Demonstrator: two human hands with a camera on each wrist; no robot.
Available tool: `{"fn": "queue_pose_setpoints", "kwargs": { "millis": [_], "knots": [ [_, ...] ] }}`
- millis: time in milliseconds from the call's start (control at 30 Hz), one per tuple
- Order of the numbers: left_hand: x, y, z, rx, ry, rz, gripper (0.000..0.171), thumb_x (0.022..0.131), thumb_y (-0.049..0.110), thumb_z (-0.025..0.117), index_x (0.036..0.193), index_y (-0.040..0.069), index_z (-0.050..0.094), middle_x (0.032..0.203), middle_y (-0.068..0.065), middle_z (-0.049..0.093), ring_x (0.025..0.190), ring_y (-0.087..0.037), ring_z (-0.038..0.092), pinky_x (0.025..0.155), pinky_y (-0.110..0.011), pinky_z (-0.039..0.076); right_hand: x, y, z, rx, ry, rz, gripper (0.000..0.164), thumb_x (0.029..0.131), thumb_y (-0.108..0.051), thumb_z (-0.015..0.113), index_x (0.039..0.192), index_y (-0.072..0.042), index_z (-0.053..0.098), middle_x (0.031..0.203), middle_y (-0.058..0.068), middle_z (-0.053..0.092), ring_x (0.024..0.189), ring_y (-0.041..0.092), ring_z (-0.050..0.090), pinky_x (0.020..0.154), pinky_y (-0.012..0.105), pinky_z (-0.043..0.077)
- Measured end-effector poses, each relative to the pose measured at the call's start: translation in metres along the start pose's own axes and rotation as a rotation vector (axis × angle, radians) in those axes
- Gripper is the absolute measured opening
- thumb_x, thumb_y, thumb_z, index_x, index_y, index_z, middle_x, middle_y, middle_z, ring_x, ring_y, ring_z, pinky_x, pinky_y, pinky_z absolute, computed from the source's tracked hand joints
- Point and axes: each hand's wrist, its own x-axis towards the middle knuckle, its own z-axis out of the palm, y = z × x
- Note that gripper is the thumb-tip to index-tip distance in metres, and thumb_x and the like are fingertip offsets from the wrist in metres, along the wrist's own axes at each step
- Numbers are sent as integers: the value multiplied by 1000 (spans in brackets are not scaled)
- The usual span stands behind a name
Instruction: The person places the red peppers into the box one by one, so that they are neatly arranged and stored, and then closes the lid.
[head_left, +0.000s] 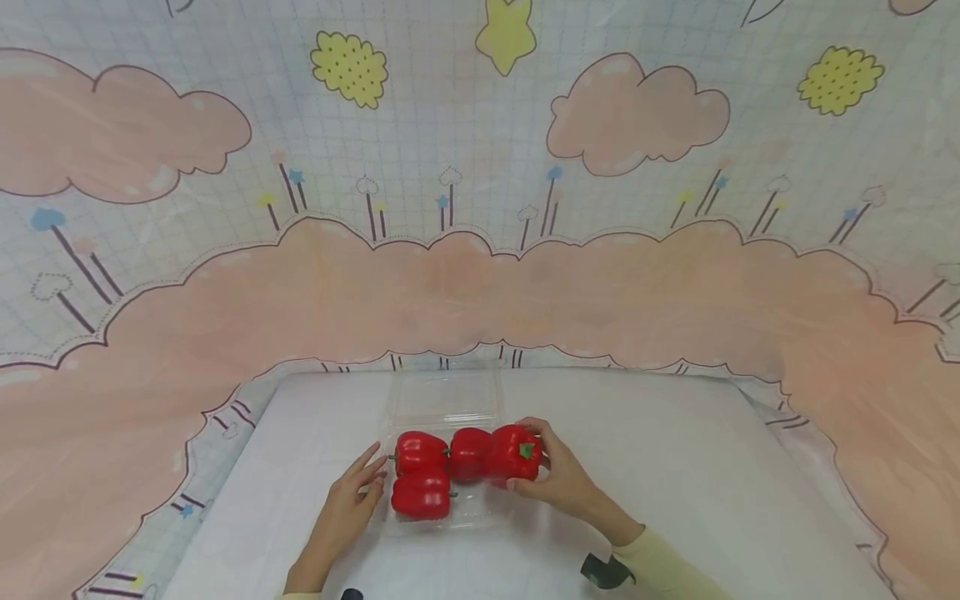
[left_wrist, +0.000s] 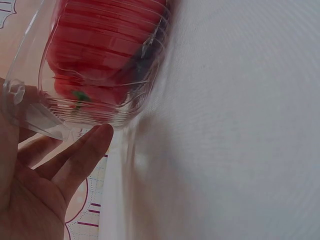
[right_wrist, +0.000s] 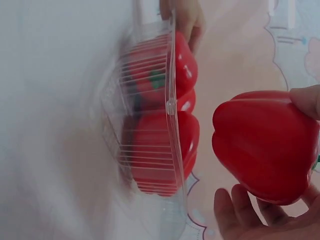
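Note:
A clear plastic clamshell box (head_left: 483, 510) lies on the white table with its lid (head_left: 445, 396) folded back to the far side. Three red bell peppers are in it: two on the left, one behind the other (head_left: 420, 452) (head_left: 422, 493), and one at the back right (head_left: 468, 454). My right hand (head_left: 562, 482) grips another red bell pepper (head_left: 514, 452), its green stem facing right; the right wrist view shows this pepper (right_wrist: 265, 145) raised beside the box wall. With fingers extended, my left hand (head_left: 349, 502) touches the box's left end, also seen in the left wrist view (left_wrist: 60, 170).
The white tabletop (head_left: 660, 475) spreads around the box. Behind it hangs a patterned cloth (head_left: 480, 292) with clouds and stars. A dark green band (head_left: 606, 572) is near the right wrist, and a small dark object (head_left: 351, 594) shows at the bottom edge.

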Motion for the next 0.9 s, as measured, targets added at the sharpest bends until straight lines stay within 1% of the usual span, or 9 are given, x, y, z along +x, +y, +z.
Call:
{"fn": "queue_pose_setpoints", "kwargs": {
  "millis": [100, 267, 367, 433, 533, 600, 767, 833, 900],
  "knots": [
    [-1, -1, 1, -1, 3, 11, 43, 94, 1, 58, 137, 1, 56, 152, -13, 45, 115, -31, 66, 84, -32, 62, -1, -1, 2, -3, 7, 14, 78, 74, -21, 83, 139, -18, 39, 137, 7, 53, 126, 30, 51, 98, 43, 57],
    [-2, -2, 1, -4, 8, 25, 42, 94, 1, 58, 135, 0, 57, 152, -14, 45, 114, -32, 66, 84, -32, 62, -2, -1, 5, -16, 30, 70, 78, 72, -24, 85, 138, -19, 43, 137, 5, 54, 125, 27, 51, 93, 41, 60],
    [-2, -2, 1, -4, 10, 27, 42, 94, 2, 59, 136, 0, 57, 152, -14, 46, 114, -32, 66, 84, -33, 62, -2, -2, 6, -23, 41, 68, 78, 72, -25, 85, 138, -18, 43, 136, 5, 54, 125, 27, 52, 93, 42, 59],
    [-1, -2, 1, -4, 6, 25, 43, 94, 2, 59, 137, 1, 56, 152, -14, 46, 115, -32, 66, 84, -34, 62, -2, -2, 7, -21, 39, 46, 79, 73, -25, 84, 140, -19, 42, 138, 6, 54, 125, 28, 52, 94, 42, 59],
    [-1, -1, 0, 0, 3, 20, 44, 94, 2, 59, 138, 3, 55, 150, -15, 49, 115, -32, 66, 84, -34, 62, 0, -1, 7, -24, 15, -14, 79, 77, -24, 81, 143, -19, 40, 140, 7, 52, 126, 29, 52, 96, 38, 58],
    [0, 0, 0, 5, 3, 18, 45, 94, 3, 59, 139, 3, 54, 148, -16, 50, 115, -32, 66, 84, -34, 62, 2, -1, 8, -30, -2, -47, 78, 78, -24, 80, 145, -21, 39, 141, 6, 52, 127, 28, 51, 97, 35, 57],
    [1, 1, -1, 13, 4, 12, 46, 95, 4, 59, 141, 4, 52, 146, -16, 52, 116, -32, 66, 84, -35, 62, 6, 0, 11, -29, -31, -78, 73, 78, -24, 80, 141, -24, 42, 139, 3, 53, 125, 26, 52, 97, 25, 54],
    [0, 1, -1, 18, 3, 12, 46, 95, 4, 59, 141, 4, 53, 147, -16, 51, 116, -32, 66, 83, -34, 62, 7, -1, 13, -25, -36, -84, 73, 78, -25, 80, 140, -20, 43, 137, 4, 54, 124, 26, 53, 97, 25, 55],
    [0, 1, -1, 19, 5, 14, 46, 95, 4, 59, 141, 4, 53, 147, -16, 51, 116, -32, 66, 83, -34, 62, 7, -1, 14, -29, -40, -90, 72, 79, -26, 80, 140, -16, 43, 136, 6, 56, 123, 27, 54, 97, 27, 55]
  ]
}}
